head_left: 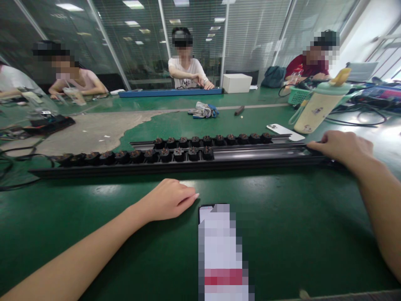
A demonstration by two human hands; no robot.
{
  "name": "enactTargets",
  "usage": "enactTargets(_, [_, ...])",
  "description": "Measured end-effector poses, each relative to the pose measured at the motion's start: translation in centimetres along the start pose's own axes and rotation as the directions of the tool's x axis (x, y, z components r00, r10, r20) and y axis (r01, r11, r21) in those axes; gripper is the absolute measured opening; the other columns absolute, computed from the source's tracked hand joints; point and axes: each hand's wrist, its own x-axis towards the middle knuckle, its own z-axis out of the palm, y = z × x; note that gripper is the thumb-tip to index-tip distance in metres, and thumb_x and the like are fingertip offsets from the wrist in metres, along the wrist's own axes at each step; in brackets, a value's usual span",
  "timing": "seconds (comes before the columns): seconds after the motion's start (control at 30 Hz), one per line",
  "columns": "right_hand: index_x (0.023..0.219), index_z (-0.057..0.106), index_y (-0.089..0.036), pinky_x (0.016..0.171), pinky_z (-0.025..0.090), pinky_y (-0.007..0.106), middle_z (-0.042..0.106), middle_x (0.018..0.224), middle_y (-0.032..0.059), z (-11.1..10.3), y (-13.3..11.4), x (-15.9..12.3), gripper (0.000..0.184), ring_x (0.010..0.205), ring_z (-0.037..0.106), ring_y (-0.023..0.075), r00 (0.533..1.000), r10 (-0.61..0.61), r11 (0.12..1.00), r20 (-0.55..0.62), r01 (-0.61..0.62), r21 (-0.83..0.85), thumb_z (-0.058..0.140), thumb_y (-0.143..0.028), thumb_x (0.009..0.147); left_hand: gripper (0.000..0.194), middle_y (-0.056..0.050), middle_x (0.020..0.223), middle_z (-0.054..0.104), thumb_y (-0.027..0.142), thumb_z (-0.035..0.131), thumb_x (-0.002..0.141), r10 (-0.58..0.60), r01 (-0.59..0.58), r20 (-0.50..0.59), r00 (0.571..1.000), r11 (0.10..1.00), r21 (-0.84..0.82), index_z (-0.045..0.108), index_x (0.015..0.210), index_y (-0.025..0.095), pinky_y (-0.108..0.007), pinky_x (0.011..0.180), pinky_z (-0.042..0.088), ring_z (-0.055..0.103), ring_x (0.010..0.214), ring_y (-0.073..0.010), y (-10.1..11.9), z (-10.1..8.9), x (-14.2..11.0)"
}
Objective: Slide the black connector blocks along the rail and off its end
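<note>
Black rail, module row inside; right hand at end, grip unclear; left hand loosely closed

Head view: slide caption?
Right hand at the long black rail holding stubby black parts; left hand on the green tabletop.

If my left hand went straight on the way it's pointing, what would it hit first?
Probably the near side of the front black rail. Your left hand points forward and right across the green table, seemingly passing beyond the phone; depth is hard to judge.
</note>
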Motion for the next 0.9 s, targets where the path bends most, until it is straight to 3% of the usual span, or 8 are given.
enactTargets(0.77, [0.105,0.069,-0.022,0.073,0.046,0.045,0.068,0.105,0.0183,0.39,0.58,0.37,0.063,0.098,0.061,0.0357,0.999,0.000,1.000,-0.053,0.001,0.022,0.044,-0.074,0.081,0.041,0.002,0.060,0.054,0.030,0.037,0.107,0.014,-0.014,-0.031,0.999,1.000,0.005,0.051,0.070,0.019,-0.032,0.060,0.031,0.048,0.055,-0.0135,0.24,-0.28,-0.05])
enactTargets(0.9, [0.111,0.069,-0.022,0.076,0.046,0.046,0.067,0.112,0.0189,0.48,0.69,0.48,0.066,0.103,0.061,0.0357,1.000,0.019,1.000,-0.021,-0.019,0.007,0.041,-0.075,0.083,0.040,0.002,0.060,0.054,0.031,0.037,0.107,0.016,-0.016,-0.024,1.000,1.000,0.019,0.051,0.071,0.019,-0.032,0.059,0.030,0.049,0.055,-0.0139,0.23,-0.31,0.00])
